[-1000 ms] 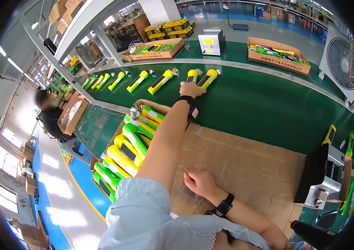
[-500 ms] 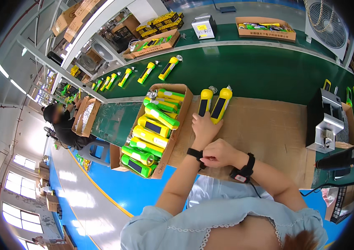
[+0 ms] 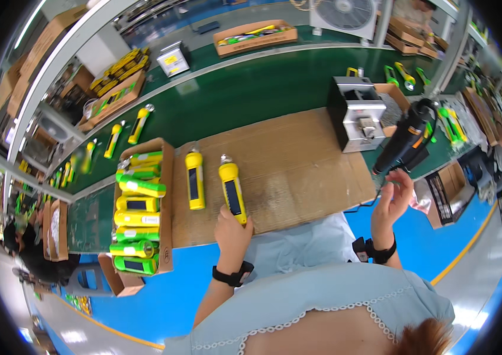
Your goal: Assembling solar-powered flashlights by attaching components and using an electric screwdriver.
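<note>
A yellow flashlight [image 3: 232, 190] with a dark solar panel lies on the brown cardboard sheet, my left hand [image 3: 233, 235] closed around its lower end. Beside it, to the left, a matching yellow flashlight [image 3: 194, 180] lies with nothing touching it. At the right, my right hand [image 3: 394, 200] is raised with its fingers apart and curved. Just above those fingers is a black electric screwdriver [image 3: 406, 137], standing tilted; I cannot make out whether the fingertips touch it. Both wrists wear black bands.
A carton [image 3: 167, 225] of yellow and green flashlights stands left of the cardboard. To the right is a silver-black metal device [image 3: 357, 115] with a small carton [image 3: 397, 97] behind it. Flashlights line the green bench [image 3: 251, 89]. A person in dark clothes [image 3: 38, 254] sits far left.
My view has turned right. My right hand has moved from beside my left wrist out to the screwdriver. The left hand keeps hold of the right-hand flashlight, which now lies farther from the other one.
</note>
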{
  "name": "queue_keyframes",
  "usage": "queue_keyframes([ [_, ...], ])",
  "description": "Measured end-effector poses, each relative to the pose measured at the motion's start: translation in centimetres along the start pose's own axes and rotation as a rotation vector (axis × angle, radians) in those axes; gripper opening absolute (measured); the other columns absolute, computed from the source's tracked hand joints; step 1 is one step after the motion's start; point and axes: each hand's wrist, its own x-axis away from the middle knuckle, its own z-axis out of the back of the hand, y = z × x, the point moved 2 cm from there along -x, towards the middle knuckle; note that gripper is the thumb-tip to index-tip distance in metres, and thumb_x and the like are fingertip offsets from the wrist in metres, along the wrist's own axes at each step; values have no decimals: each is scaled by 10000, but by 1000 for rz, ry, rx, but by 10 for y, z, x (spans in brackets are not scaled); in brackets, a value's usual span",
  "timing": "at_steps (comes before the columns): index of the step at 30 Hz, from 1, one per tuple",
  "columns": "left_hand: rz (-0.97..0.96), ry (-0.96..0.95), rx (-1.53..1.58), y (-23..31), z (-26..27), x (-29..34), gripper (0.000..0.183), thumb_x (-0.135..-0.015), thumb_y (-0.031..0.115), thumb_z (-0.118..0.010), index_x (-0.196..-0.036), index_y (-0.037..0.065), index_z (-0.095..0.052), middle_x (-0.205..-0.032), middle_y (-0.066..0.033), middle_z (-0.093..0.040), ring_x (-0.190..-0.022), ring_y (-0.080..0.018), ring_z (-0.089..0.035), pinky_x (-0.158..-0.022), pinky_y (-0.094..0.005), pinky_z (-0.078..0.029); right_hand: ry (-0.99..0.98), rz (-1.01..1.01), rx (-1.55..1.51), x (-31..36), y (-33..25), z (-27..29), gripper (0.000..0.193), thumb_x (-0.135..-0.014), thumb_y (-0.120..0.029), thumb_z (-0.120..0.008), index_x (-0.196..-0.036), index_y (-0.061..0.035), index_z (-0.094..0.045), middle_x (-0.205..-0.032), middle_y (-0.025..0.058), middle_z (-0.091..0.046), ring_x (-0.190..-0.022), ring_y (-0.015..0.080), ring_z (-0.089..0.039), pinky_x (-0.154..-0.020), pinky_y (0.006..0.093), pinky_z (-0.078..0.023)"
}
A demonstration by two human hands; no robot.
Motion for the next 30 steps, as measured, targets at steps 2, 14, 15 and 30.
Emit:
queue_keyframes([
  [2, 13, -69, 61, 24, 13, 1, 771, -734, 300, -731, -1343, 7, -360, -856, -217, -597, -753, -373, -608, -618, -434, -496, 70, 27, 137, -9, -2, 1, 478, -808, -41, -626, -1245, 15, -439, -1100, 124, -508, -941, 191, -543, -785, 296, -458],
  [14, -624, -138, -30, 66, 28, -53, 578, -624, 35, -690, -1179, 164, -592, -1136, -151, -531, -1179, -293, -447, -964, -488, -348, -96, -22, 20, -100, -25, -16, 678, -705, -139, -786, -1247, 8, -405, -1085, 134, -608, -998, 212, -593, -892, 356, -462],
  [15, -634, -145, -31, 61, 27, -59, 578, -624, 35, -690, -1179, 164, -592, -1136, -151, -531, -1179, -293, -447, -964, -488, -348, -30, 9, -26, -97, -21, -19, 721, -664, -139, -810, -1245, -1, -406, -1086, 135, -582, -969, 231, -592, -869, 347, -468],
  [30, -639, -21, 49, 107, -33, -46, 522, -682, 333, -754, -1089, 62, -571, -988, -124, -547, -932, -317, -520, -814, -424, -409, -109, -199, -114, -92, 5, -54, 607, -765, -20, -689, -1284, 20, -378, -1079, 148, -613, -993, 232, -618, -855, 319, -500],
])
